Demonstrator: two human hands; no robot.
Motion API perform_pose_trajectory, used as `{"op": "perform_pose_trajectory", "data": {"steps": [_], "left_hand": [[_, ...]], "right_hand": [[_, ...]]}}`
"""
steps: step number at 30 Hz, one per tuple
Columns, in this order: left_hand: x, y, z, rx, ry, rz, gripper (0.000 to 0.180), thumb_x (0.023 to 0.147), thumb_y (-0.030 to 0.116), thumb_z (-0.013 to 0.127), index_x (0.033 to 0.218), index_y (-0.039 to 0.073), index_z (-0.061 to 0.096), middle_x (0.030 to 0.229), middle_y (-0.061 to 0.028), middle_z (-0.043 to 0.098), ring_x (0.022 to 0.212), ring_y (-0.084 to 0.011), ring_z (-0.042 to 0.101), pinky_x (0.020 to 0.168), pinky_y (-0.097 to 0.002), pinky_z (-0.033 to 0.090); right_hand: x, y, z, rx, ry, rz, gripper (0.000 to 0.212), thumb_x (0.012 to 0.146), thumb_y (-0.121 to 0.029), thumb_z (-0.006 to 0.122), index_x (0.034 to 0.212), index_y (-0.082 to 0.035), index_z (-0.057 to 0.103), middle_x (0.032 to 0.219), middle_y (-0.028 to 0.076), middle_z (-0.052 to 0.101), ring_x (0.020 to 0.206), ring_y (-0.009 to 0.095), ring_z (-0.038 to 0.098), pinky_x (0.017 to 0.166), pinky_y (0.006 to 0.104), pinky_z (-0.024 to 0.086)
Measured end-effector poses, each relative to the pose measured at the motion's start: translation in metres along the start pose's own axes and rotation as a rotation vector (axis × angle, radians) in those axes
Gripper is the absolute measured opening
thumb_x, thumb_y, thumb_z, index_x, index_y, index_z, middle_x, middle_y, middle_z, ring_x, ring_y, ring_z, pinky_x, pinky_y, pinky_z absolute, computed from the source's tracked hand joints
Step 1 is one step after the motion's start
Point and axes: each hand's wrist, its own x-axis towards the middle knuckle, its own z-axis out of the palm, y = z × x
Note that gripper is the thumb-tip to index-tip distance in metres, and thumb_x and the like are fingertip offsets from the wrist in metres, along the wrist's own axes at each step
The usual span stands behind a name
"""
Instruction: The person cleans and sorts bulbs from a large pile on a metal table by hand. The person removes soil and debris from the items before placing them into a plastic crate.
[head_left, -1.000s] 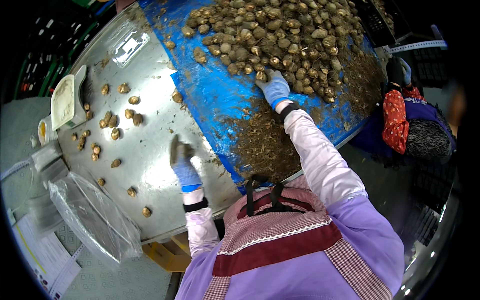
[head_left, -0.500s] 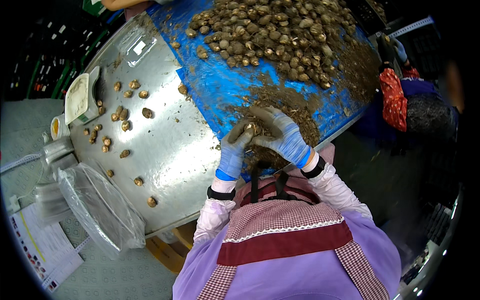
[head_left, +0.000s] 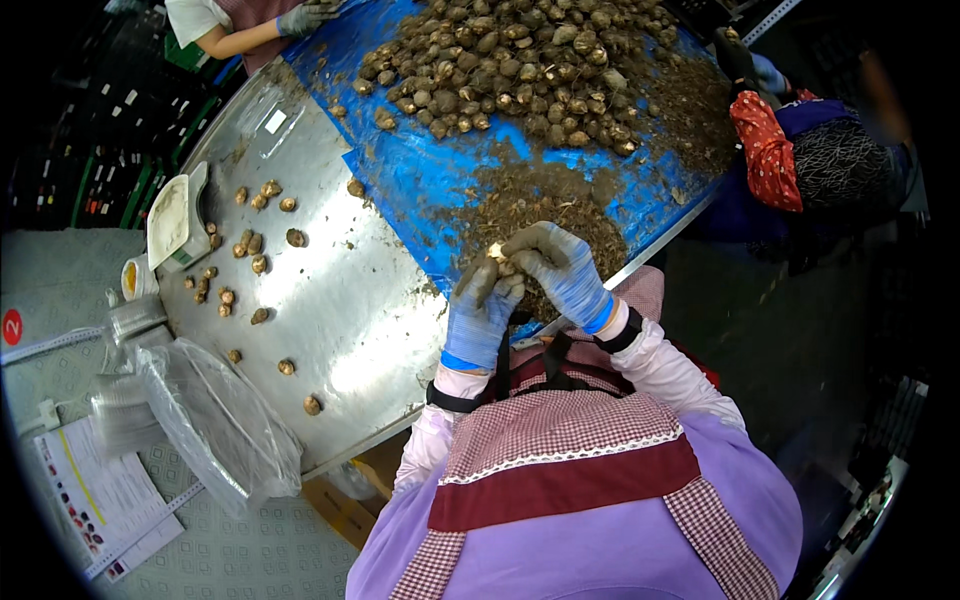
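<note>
A small brown taro corm point(head_left: 497, 252) with a pale cut-looking end is held between my two gloved hands. My left hand point(head_left: 482, 312) grips it from below left, fingers closed round it. From the right, my right hand point(head_left: 563, 270) pinches the same corm with thumb and fingers. Both hands wear blue gloves with soiled grey fingers. Below them, dark soil and root scraps point(head_left: 540, 200) cover the blue sheet point(head_left: 400, 200). A large heap of taro corms point(head_left: 520, 70) lies beyond. Most of the held corm is hidden by my fingers.
Loose taro corms point(head_left: 258, 264) lie scattered on the metal table point(head_left: 350, 310) at left, beside a white tub point(head_left: 175, 222). Clear plastic bags point(head_left: 215, 420) hang over the table's left edge. One co-worker's gloved hand point(head_left: 306, 18) is at the far left; another's red sleeve point(head_left: 765, 150) is at right.
The view has shifted slightly. My hands have turned the corm so its pale end shows above my left fingers. At the far left, a co-worker's gloved hand has come into view.
</note>
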Motion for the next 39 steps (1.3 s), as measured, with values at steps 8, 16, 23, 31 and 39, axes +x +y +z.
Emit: {"op": "perform_pose_trajectory", "data": {"steps": [8, 16, 23, 31, 39], "left_hand": [[-0.001, -0.01, -0.009, -0.118, 0.058, 0.02, 0.026, 0.1, 0.02, 0.058, 0.118, 0.002, 0.057, 0.109, -0.0124, 0.065, 0.098, -0.0233, 0.067, 0.082, -0.0358, 0.06], [-0.008, 0.002, 0.01, 0.185, -0.029, 0.083, 0.041, 0.095, 0.024, 0.065, 0.128, 0.001, 0.054, 0.103, -0.0052, 0.064, 0.09, -0.0119, 0.065, 0.082, -0.0246, 0.058], [-0.011, 0.001, 0.02, 0.297, 0.027, 0.139, 0.042, 0.096, 0.024, 0.063, 0.13, 0.001, 0.053, 0.109, -0.0065, 0.062, 0.096, -0.0139, 0.064, 0.086, -0.0259, 0.057], [-0.006, -0.008, -0.005, 0.053, -0.115, 0.028, 0.04, 0.102, 0.023, 0.052, 0.135, 0.0, 0.049, 0.119, -0.014, 0.063, 0.103, -0.0249, 0.067, 0.088, -0.0349, 0.058], [-0.004, -0.007, -0.01, 0.102, -0.063, 0.088, 0.042, 0.103, 0.023, 0.049, 0.138, 0.001, 0.048, 0.114, -0.015, 0.066, 0.1, -0.0243, 0.069, 0.086, -0.0347, 0.059]], "right_hand": [[-0.021, 0.005, -0.02, 0.182, 0.012, 0.139, 0.022, 0.096, -0.009, 0.063, 0.114, 0.002, 0.062, 0.1, 0.007, 0.067, 0.091, 0.012, 0.062, 0.082, 0.0258, 0.052], [-0.015, -0.004, 0.001, 0.154, 0.066, 0.141, 0.037, 0.084, -0.002, 0.075, 0.118, 0.001, 0.064, 0.107, 0.011, 0.07, 0.1, 0.016, 0.066, 0.088, 0.028, 0.055], [-0.015, 0.014, 0.0, 0.103, 0.136, 0.168, 0.022, 0.089, -0.004, 0.07, 0.11, 0.001, 0.066, 0.101, 0.008, 0.07, 0.09, 0.013, 0.065, 0.081, 0.0249, 0.053], [-0.008, 0.037, -0.009, 0.011, 0.193, 0.168, 0.009, 0.095, -0.003, 0.059, 0.101, -0.001, 0.065, 0.095, 0.003, 0.066, 0.086, 0.011, 0.058, 0.078, 0.0258, 0.049], [-0.006, -0.004, -0.002, 0.107, 0.085, 0.246, 0.026, 0.095, -0.014, 0.065, 0.118, -0.002, 0.064, 0.101, 0.006, 0.067, 0.097, 0.013, 0.062, 0.086, 0.0274, 0.052]]}}
